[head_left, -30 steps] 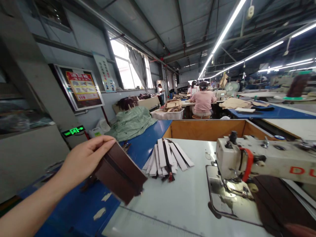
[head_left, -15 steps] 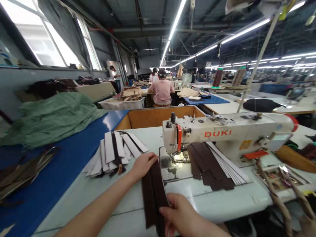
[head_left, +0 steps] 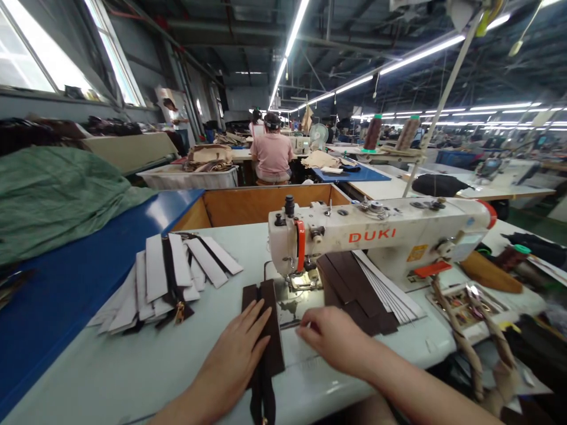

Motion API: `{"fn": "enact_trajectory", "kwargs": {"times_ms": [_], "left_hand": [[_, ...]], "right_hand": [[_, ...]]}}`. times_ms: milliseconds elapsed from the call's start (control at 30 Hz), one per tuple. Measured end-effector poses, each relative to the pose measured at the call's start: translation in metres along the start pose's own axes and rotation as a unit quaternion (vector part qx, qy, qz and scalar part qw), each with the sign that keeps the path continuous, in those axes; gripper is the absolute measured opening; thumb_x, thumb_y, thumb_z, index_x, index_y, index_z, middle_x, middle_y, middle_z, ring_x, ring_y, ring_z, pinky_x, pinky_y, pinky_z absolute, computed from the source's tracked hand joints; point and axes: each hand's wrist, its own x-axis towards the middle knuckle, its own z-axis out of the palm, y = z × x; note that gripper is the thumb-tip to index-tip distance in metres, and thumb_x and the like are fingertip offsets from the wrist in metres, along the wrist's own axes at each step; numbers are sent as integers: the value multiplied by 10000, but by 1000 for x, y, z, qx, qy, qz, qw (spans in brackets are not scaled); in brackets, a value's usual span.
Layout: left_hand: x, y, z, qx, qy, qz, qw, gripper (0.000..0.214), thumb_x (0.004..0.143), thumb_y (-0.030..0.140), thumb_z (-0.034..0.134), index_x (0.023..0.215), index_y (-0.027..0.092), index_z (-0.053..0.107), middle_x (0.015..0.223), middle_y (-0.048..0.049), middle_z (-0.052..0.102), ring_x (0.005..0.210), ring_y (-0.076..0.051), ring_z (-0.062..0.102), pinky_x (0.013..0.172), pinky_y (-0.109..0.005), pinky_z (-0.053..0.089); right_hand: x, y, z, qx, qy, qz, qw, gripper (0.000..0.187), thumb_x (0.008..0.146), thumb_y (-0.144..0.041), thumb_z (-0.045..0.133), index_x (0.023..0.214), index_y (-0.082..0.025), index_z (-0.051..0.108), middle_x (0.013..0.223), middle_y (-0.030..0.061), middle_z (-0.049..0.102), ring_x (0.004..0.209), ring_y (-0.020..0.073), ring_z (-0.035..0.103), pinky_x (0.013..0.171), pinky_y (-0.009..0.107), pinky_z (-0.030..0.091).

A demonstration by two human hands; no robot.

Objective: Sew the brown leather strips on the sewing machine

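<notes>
A dark brown strip piece with a black zipper down its middle lies on the pale table, left of the needle area. My left hand rests flat on it, fingers stretched toward its far end. To the right, my right hand hovers by the machine's metal plate with curled fingers; nothing shows in them. The white sewing machine stands just beyond both hands. Under its arm lies a fanned stack of brown panels with white edges.
White-backed zipper strips are piled on the left. A small tool tray sits at the right. Beyond are a wooden bin, a green cloth on a blue surface, and a seated person.
My left hand has gone from pinching the strip's far end to lying flat on it. My right hand has let go of the near end and moved up and right. The view has shifted right.
</notes>
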Motion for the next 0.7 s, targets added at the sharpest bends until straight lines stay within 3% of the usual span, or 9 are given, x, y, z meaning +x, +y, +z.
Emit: {"fn": "enact_trajectory", "kwargs": {"times_ms": [100, 200, 333, 533, 700], "left_hand": [[6, -11, 2, 21, 4, -2, 1000, 448, 961, 350, 334, 1336, 171, 501, 1395, -103, 497, 1282, -272, 459, 1008, -444, 446], [9, -17, 4, 21, 12, 2, 1000, 454, 959, 381, 345, 1324, 171, 515, 1398, -96, 494, 1281, -274, 462, 1002, -449, 453], [8, -17, 5, 5, 40, 4, 999, 466, 959, 416, 337, 1311, 177, 527, 1381, -98, 513, 1267, -267, 480, 1002, -434, 455], [1, -15, 0, -1, 67, -7, 998, 427, 954, 396, 356, 1274, 194, 552, 1360, -83, 537, 1209, -244, 542, 986, -401, 473], [-1, -6, -17, 13, 94, 3, 995, 411, 953, 384, 369, 1265, 183, 546, 1342, -89, 551, 1167, -227, 577, 967, -376, 491]], "right_hand": [[-4, 23, -46, -130, 131, 40, 982, 195, 906, -242, 450, 1020, -142, 573, 1103, 180, 615, 1093, 322, 559, 901, 437, 379], [-7, 45, -69, -219, 183, 83, 955, 218, 832, -201, 525, 1027, -112, 567, 1121, 206, 589, 1082, 343, 558, 849, 419, 400], [-6, 60, -68, -273, 192, 98, 938, 208, 778, -183, 542, 973, -122, 579, 1033, 165, 626, 991, 298, 605, 775, 352, 424], [-1, 64, -68, -279, 237, 97, 926, 231, 786, -187, 517, 1000, -118, 566, 978, 152, 654, 905, 266, 636, 716, 316, 421], [-26, 64, -85, -256, 305, 89, 913, 277, 835, -238, 477, 1082, -125, 534, 984, 127, 654, 879, 247, 644, 734, 311, 439]]}}
